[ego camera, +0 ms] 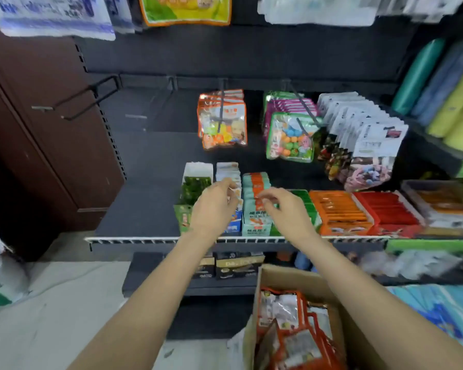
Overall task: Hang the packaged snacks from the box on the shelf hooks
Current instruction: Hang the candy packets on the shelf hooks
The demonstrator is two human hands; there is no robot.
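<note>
hands over shelf packets | box below | empty hooks left

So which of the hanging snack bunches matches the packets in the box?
The leftmost hanging bunch, orange-edged like the packets in the cardboard box. The neighbouring bunch is green and purple, the right one white-topped.
</note>
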